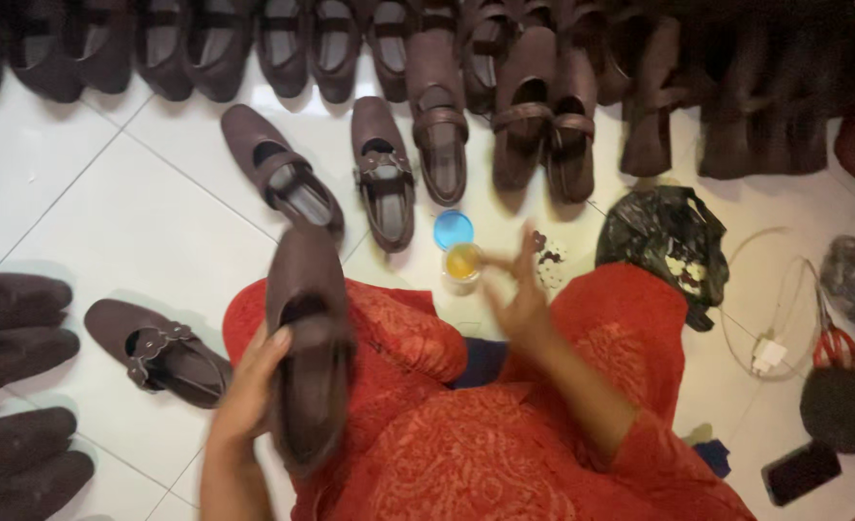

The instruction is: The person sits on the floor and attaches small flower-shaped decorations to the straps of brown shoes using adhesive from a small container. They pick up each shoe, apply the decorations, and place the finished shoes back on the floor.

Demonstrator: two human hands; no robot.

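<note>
My left hand point(251, 386) grips a dark brown strapped shoe point(307, 338) by its side, held above my red-clad lap. My right hand point(521, 289) hovers blurred with fingers spread, holding nothing, just right of a small open jar of yellow glue point(463, 261). The jar's blue lid point(454, 230) lies on the tile behind it. A small pile of flower-shaped trims point(548, 259) sits to the right of the hand.
Rows of brown shoes point(427, 58) line the far side; more pairs lie at left point(17, 318). One shoe with a flower trim point(157, 349) lies by my left knee. A black plastic bag point(669, 241), white charger cable point(765, 352), red scissors point(836, 342) and phone point(800, 471) are at right.
</note>
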